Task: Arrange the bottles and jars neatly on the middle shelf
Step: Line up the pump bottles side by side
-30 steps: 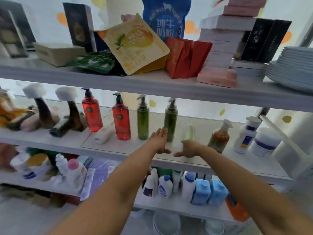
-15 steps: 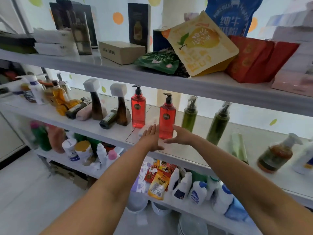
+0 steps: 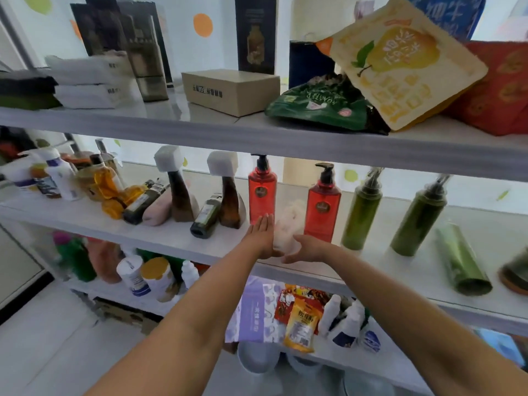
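Now, the pale bottle (image 3: 287, 224): blurred, apparently on its side near the front edge of the middle shelf (image 3: 171, 238), and both hands are closing it in!
Left hand (image 3: 261, 238): just left of the pale bottle, flat, fingers straight and together, palm turned toward it; contact, can't tell.
Right hand (image 3: 307, 248): just right of the pale bottle, loose and relaxed, thumb stretched toward the other hand, nothing visibly gripped.
Left red pump bottle (image 3: 262, 192): upright, behind and left of the pale bottle.
Right red pump bottle (image 3: 323, 207): upright, behind and right, so the pale bottle sits in the gap between the two.
Green pump bottles: nearer green pump bottle (image 3: 363, 215) and farther green pump bottle (image 3: 417, 221), both upright, further right of the pale bottle.
Green tube (image 3: 460, 261): lying down, well right of the pale bottle.
Brown bottle (image 3: 230, 204): white block cap, upright, left of the pale bottle past the red one.
Dark green bottle (image 3: 207, 217): tipped over, leaning at that brown one's foot.
Pear pouch (image 3: 400, 67): one shelf up, above and right of the pale bottle.
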A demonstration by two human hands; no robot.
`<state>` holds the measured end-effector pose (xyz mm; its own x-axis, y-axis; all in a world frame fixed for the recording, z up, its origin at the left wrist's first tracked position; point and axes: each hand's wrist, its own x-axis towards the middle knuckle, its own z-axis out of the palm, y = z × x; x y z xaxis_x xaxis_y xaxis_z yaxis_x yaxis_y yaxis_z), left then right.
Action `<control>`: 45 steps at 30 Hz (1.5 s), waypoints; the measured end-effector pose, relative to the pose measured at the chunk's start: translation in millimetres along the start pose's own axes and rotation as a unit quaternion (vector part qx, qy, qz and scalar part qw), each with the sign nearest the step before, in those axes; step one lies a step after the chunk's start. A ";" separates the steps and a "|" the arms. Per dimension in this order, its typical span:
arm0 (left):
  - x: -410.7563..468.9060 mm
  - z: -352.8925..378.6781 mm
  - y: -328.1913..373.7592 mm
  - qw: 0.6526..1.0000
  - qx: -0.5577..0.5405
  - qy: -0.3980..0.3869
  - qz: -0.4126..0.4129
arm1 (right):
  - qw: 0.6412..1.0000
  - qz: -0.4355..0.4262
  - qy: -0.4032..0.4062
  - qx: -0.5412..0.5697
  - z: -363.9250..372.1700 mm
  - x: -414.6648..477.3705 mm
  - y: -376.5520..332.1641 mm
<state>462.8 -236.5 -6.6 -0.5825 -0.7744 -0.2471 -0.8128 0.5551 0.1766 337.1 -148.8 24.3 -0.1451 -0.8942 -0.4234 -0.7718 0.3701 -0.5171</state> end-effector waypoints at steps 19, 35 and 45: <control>43.9 10.2 -50.3 0.991 -0.053 -0.049 0.113 | 0.991 0.095 0.075 0.058 9.1 31.1 -33.7; 61.3 -42.8 -71.9 0.953 -0.288 0.088 0.023 | 0.989 0.090 0.097 0.067 7.3 60.0 -58.1; 76.3 -50.2 -65.3 0.911 -0.399 0.103 -0.037 | 0.967 0.047 0.156 0.197 -9.0 93.6 -70.9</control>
<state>471.4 -347.1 10.7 -0.4476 -0.8865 -0.1176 -0.5438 0.1655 0.8227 372.7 -261.0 28.0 -0.4302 -0.8614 -0.2700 -0.4592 0.4663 -0.7561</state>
